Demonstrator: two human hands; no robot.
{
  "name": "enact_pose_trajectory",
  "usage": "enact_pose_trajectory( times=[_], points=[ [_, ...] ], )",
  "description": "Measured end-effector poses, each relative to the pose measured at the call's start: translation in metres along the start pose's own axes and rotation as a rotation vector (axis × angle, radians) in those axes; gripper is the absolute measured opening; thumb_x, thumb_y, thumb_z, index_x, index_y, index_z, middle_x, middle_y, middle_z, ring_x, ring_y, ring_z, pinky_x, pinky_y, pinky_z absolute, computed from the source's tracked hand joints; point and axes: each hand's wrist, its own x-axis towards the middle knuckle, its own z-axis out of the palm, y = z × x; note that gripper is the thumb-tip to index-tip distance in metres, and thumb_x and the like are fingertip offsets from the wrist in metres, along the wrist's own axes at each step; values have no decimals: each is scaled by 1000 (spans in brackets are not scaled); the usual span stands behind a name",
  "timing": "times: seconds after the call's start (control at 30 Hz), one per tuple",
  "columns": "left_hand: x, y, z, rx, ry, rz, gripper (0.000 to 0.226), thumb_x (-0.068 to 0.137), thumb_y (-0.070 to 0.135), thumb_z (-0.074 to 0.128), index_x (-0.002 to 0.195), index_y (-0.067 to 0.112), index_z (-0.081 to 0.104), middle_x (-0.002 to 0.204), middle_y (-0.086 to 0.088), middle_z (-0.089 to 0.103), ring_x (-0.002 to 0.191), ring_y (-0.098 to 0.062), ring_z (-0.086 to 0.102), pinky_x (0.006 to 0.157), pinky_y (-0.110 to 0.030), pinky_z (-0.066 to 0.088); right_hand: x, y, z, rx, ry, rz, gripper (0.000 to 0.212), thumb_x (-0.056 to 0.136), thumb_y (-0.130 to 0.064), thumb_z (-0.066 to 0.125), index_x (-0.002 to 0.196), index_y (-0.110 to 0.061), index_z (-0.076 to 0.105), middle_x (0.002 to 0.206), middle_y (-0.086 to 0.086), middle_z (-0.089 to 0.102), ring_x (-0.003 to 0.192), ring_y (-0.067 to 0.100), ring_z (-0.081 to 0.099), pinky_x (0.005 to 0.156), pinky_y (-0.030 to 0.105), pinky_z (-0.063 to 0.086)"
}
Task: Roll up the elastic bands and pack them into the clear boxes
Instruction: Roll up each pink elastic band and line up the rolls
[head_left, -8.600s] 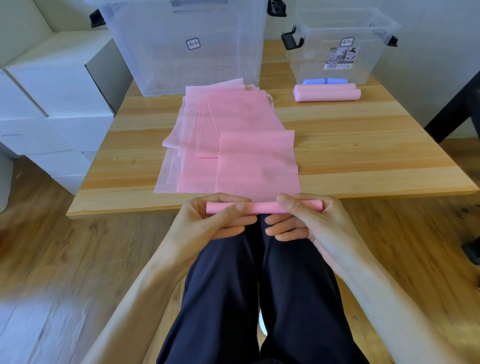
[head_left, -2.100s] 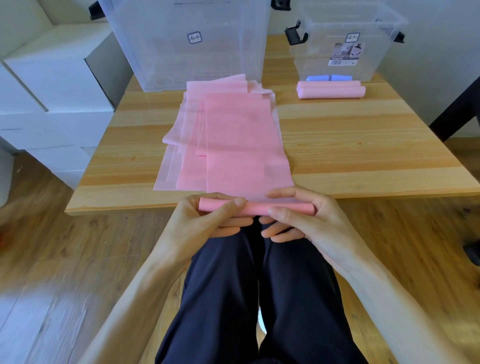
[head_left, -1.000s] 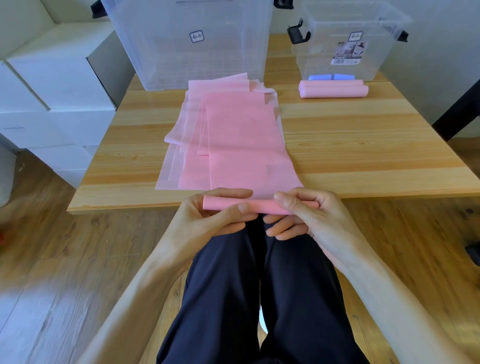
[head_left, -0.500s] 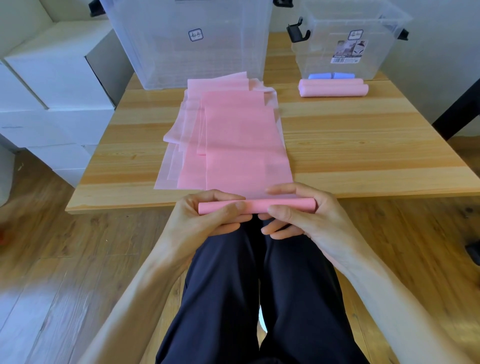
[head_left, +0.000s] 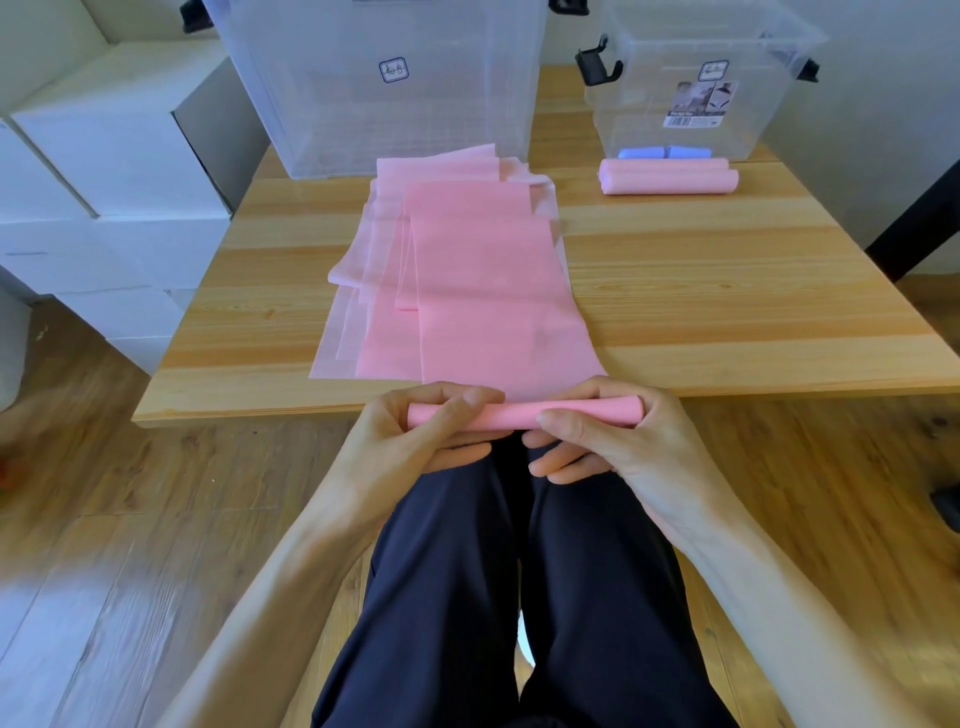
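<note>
Head view: two hands (head_left: 415, 436) (head_left: 618, 441), two clear boxes (head_left: 384, 83) (head_left: 696, 88), two finished pink rolls (head_left: 670, 176).

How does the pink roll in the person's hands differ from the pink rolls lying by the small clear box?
The pink roll in the hands is unfinished: a flat pink band trails from it across the wooden table. The finished pink rolls have no loose tail. The left hand and right hand hold the first off the table's near edge; the others lie on it untouched. All are pink and lie crosswise.

Pink band (head_left: 493, 291) lies flat on table, near end rolled tight (head_left: 524, 413); two finished rolls (head_left: 670, 179) beside small clear box (head_left: 691, 83).
</note>
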Motion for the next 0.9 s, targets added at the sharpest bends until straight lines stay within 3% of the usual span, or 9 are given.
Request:
enact_pose_trajectory(
  times=[0.13,0.2,0.37,0.5,0.63,0.77,0.9],
  points=[
    [0,-2,1,-38,65,23,26,79,29,65,93,11,77,96,-7,77,94,-19,74,72,-19,57,0,-1,0,20,-2,5,24,73,-23,75,92,-8,75,83,13,76,71,29,75,59,27,59],
    [-1,-1,-1,-30,34,16,26,80,29,65,95,13,77,97,-6,77,95,-18,74,73,-19,57,0,-1,0,24,-12,5,27,74,-20,74,98,-11,73,84,13,77,71,29,75,60,28,60],
    [-5,2,-2,5,-36,-18,29,71,26,71,97,15,75,94,-8,78,92,-17,75,72,-19,58,0,-2,-1,-3,-22,27,19,75,-24,74,88,-10,77,83,14,76,71,30,75,58,27,59],
    [-4,3,-2,59,1,-18,29,75,29,68,98,13,75,91,-6,78,89,-17,76,70,-19,58,0,-2,-3,-29,-75,40,26,79,-19,72,102,-9,73,87,12,77,76,29,76,62,27,60],
    [-4,5,-3,35,-7,-10,34,71,24,72,102,10,74,92,-10,78,91,-18,75,73,-20,59,0,-3,-1,-17,-38,46,26,82,-29,68,93,-7,74,79,16,75,70,32,75,57,27,59],
    [-3,4,-3,42,21,-11,29,72,23,72,97,10,75,90,-9,78,88,-18,76,70,-20,58,0,-4,1,-4,-55,52,30,77,-27,73,103,-13,72,80,17,75,70,32,75,59,28,59],
    [-3,2,-3,59,30,15,28,69,24,76,94,11,76,92,-8,78,92,-18,75,74,-21,59,0,-3,0,-40,-28,32,21,81,-27,72,90,-9,75,75,17,74,66,32,74,56,29,59]
  ],
)
